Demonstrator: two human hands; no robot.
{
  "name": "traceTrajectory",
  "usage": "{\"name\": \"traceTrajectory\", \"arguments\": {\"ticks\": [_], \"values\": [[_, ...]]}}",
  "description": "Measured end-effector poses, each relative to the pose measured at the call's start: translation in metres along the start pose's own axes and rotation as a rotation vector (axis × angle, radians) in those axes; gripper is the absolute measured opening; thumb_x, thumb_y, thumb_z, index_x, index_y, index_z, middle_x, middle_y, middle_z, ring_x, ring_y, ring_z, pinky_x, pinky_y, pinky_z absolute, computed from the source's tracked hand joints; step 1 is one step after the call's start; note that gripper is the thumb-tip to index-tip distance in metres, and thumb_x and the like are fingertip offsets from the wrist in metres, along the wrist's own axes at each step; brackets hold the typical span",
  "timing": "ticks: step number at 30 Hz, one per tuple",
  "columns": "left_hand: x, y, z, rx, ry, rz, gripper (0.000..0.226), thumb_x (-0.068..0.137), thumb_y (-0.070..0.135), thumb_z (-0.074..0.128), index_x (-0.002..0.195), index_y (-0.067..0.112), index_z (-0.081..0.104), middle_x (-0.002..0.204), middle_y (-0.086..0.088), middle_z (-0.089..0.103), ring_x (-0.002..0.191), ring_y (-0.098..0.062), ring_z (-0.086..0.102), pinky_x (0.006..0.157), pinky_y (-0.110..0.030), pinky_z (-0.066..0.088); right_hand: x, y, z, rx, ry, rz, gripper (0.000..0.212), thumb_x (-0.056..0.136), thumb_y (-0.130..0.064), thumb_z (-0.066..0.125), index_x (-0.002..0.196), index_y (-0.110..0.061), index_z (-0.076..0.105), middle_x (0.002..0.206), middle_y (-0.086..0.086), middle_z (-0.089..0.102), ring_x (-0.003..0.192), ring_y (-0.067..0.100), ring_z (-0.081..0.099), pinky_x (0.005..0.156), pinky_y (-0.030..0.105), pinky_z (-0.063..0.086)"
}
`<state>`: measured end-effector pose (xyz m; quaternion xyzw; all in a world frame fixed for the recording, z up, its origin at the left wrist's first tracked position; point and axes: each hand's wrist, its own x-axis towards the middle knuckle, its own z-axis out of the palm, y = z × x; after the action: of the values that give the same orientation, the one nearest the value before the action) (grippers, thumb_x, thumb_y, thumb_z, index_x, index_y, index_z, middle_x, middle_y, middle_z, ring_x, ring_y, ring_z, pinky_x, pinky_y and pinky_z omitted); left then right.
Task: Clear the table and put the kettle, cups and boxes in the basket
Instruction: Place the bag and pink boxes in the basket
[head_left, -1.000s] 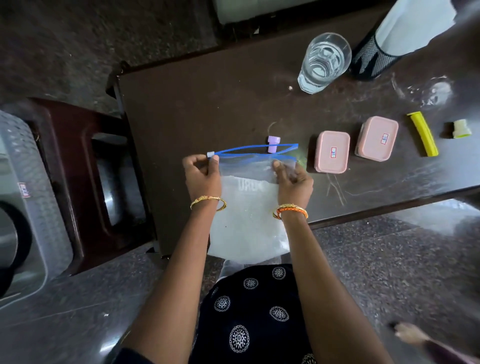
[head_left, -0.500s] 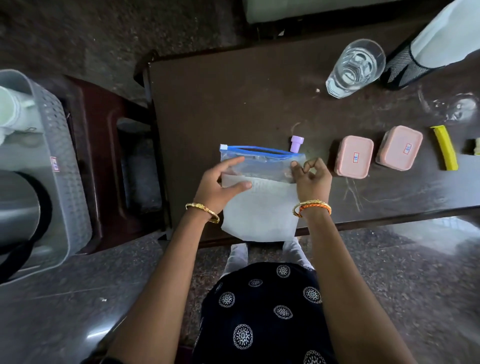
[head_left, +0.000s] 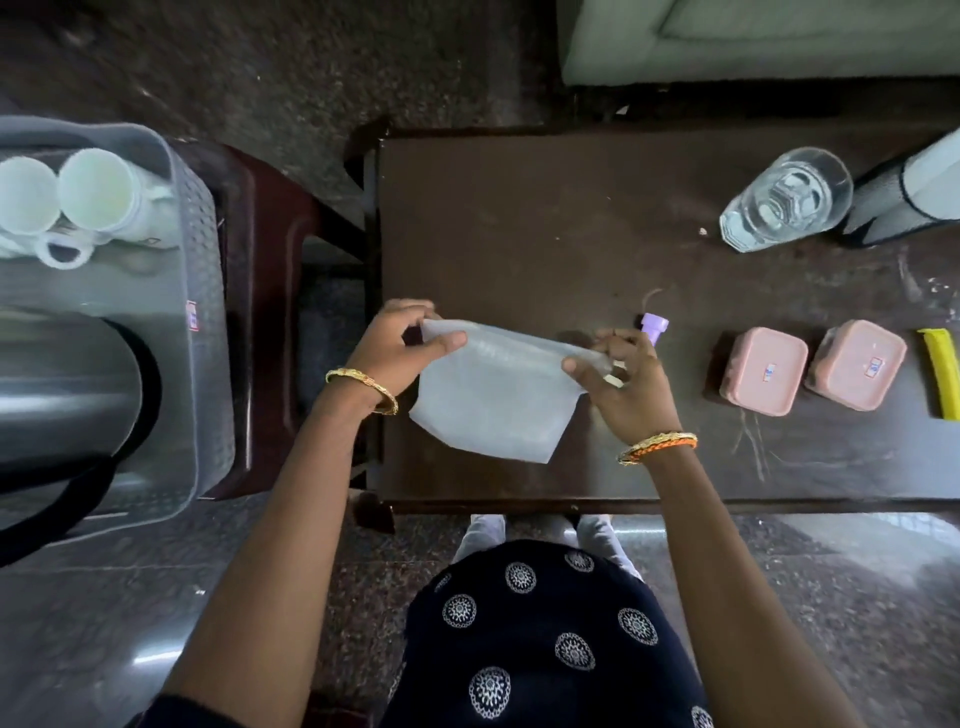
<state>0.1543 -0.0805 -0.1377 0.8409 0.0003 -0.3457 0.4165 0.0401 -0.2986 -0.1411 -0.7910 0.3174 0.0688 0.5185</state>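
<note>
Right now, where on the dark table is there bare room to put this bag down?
The far left stretch of the dark wooden table is bare, bordered by the clear water glass and the translucent plastic bag. It is crowded along the right: two pink lidded boxes, a small purple cap and a yellow strip.

Two pink boxes, lilac cap, yellow strip, grey basket, white cups
</note>
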Motion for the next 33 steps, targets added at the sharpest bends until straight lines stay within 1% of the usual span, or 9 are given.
{"name": "traceTrajectory", "arguments": {"ticks": [4, 7, 10, 15, 19, 22, 26, 30, 33], "values": [[-0.005, 0.008, -0.018, -0.223, 0.243, -0.023, 0.029, 0.088, 0.026, 0.060, 0.092, -0.003, 0.059, 0.071, -0.005, 0.062, 0.065, -0.009, 0.060, 0.065, -0.022, 0.047, 0.007, -0.042, 0.031, 0.312, 0.054, 0.040, 0.028, 0.083, -0.017, 0.070, 0.070, -0.020, 0.046, 0.067, 0.011, 0.042, 0.060, 0.025, 0.039, 0.056, 0.038, 0.037], [-0.005, 0.011, -0.032, -0.120, 0.522, -0.002, 0.042, 0.094, 0.027, 0.050, 0.108, -0.012, 0.049, 0.103, -0.030, 0.061, 0.101, -0.037, 0.058, 0.085, -0.039, 0.045, 0.008, -0.081, 0.054, 0.572, -0.028, 0.134, 0.030, 0.073, -0.020, 0.078, 0.087, -0.016, 0.053, 0.081, 0.014, 0.056, 0.070, 0.031, 0.055, 0.068, 0.042, 0.052], [-0.006, 0.011, -0.056, 0.003, 0.727, 0.090, 0.030, 0.095, 0.027, 0.049, 0.098, -0.003, 0.054, 0.091, -0.024, 0.063, 0.087, -0.040, 0.058, 0.066, -0.035, 0.030, 0.016, -0.109, 0.070, 0.684, -0.273, 0.254, 0.047, 0.060, -0.024, 0.081, 0.099, -0.011, 0.057, 0.103, 0.009, 0.071, 0.094, 0.027, 0.070, 0.088, 0.049, 0.055], [-0.002, 0.010, -0.105, -0.001, 0.923, 0.098, 0.031, 0.094, 0.031, 0.050, 0.100, 0.001, 0.060, 0.097, -0.022, 0.066, 0.093, -0.037, 0.058, 0.070, -0.032, 0.033, 0.034, -0.158, 0.103, 0.493, -0.247, 0.064, 0.024, 0.075, -0.002, 0.074, 0.090, -0.016, 0.061, 0.095, 0.002, 0.069, 0.091, 0.022, 0.068, 0.083, 0.043, 0.057], [-0.003, 0.009, -0.153, -0.166, 0.981, 0.040, 0.024, 0.091, 0.032, 0.054, 0.079, 0.011, 0.054, 0.076, -0.005, 0.055, 0.073, -0.022, 0.049, 0.059, -0.022, 0.029, 0.047, -0.201, 0.131, 0.394, -0.262, -0.112, 0.019, 0.078, -0.008, 0.074, 0.092, -0.017, 0.065, 0.090, -0.004, 0.068, 0.085, 0.013, 0.068, 0.072, 0.031, 0.059], [-0.010, 0.007, -0.184, -0.259, 1.040, -0.043, 0.030, 0.088, 0.038, 0.056, 0.095, 0.010, 0.062, 0.083, -0.001, 0.059, 0.078, -0.016, 0.053, 0.071, -0.025, 0.043, 0.054, -0.229, 0.154, 0.379, -0.276, -0.153, 0.019, 0.079, -0.010, 0.073, 0.095, -0.015, 0.064, 0.095, 0.003, 0.068, 0.089, 0.021, 0.068, 0.073, 0.036, 0.058], [-0.025, 0.012, -0.212, -0.331, 0.968, -0.144, 0.044, 0.089, 0.044, 0.053, 0.118, 0.011, 0.048, 0.103, 0.000, 0.056, 0.095, -0.019, 0.055, 0.090, -0.035, 0.047, 0.064, -0.270, 0.187, 0.370, -0.321, -0.174, 0.017, 0.078, -0.006, 0.073, 0.088, -0.016, 0.062, 0.082, -0.005, 0.065, 0.074, 0.010, 0.065, 0.060, 0.024, 0.057], [-0.041, 0.015, -0.220, -0.048, 0.994, -0.210, 0.067, 0.087, 0.047, 0.052, 0.140, 0.012, 0.027, 0.144, -0.015, 0.030, 0.132, -0.032, 0.035, 0.110, -0.046, 0.032, 0.068, -0.306, 0.231, 0.372, -0.365, -0.121, 0.024, 0.079, -0.004, 0.072, 0.100, -0.010, 0.064, 0.090, 0.003, 0.068, 0.080, 0.018, 0.067, 0.071, 0.034, 0.058], [-0.040, 0.017, -0.217, 0.164, 1.001, -0.287, 0.065, 0.091, 0.041, 0.047, 0.144, 0.013, 0.021, 0.155, -0.018, 0.011, 0.145, -0.032, 0.007, 0.116, -0.049, 0.009, 0.063, -0.317, 0.267, 0.316, -0.342, -0.096, 0.029, 0.078, -0.008, 0.072, 0.106, -0.008, 0.064, 0.104, 0.010, 0.069, 0.089, 0.024, 0.067, 0.082, 0.040, 0.057]]}}
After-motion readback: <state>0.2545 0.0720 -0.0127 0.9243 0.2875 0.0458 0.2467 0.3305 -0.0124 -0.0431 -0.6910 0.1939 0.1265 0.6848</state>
